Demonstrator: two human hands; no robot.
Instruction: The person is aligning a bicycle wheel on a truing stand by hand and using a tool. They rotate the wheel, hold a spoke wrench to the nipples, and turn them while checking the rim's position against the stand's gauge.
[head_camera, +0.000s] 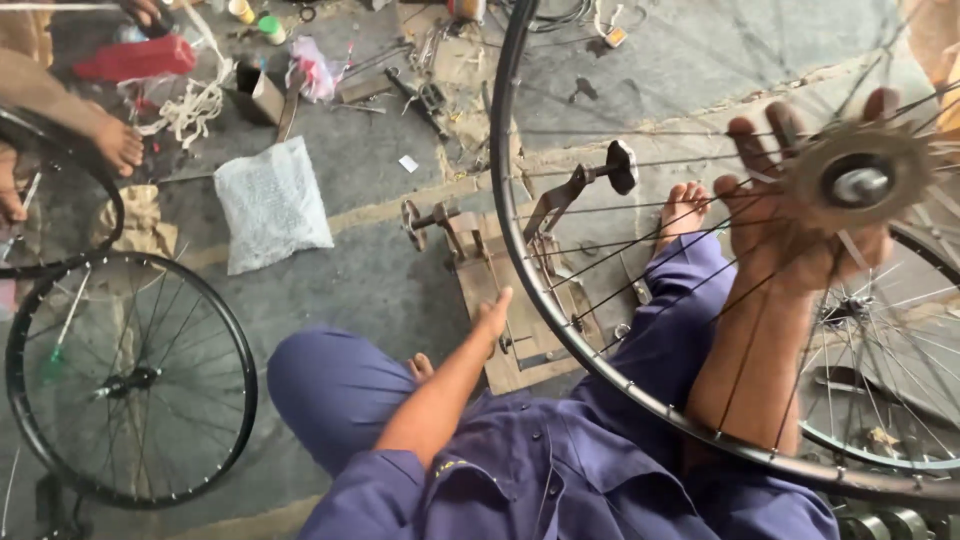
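Note:
I sit on the floor in blue coveralls with a large bicycle wheel (520, 250) tilted over my lap. Its black rim sweeps from the top middle down to the bottom right. My right hand (790, 235) lies behind the spokes, palm against the hub and toothed sprocket (860, 180), fingers spread upward, holding the wheel up. My left hand (492, 315) reaches forward just left of the rim, above a wooden board with metal fittings (490, 290). Its fingers point away from me and I cannot see whether they grip anything.
A second spoked wheel (130, 380) lies on the floor at left, another (900, 340) under the held wheel at right. Another person's bare foot (118, 145) shows top left. A white plastic bag (272, 205), a crank arm (585, 180), and scattered tools lie ahead.

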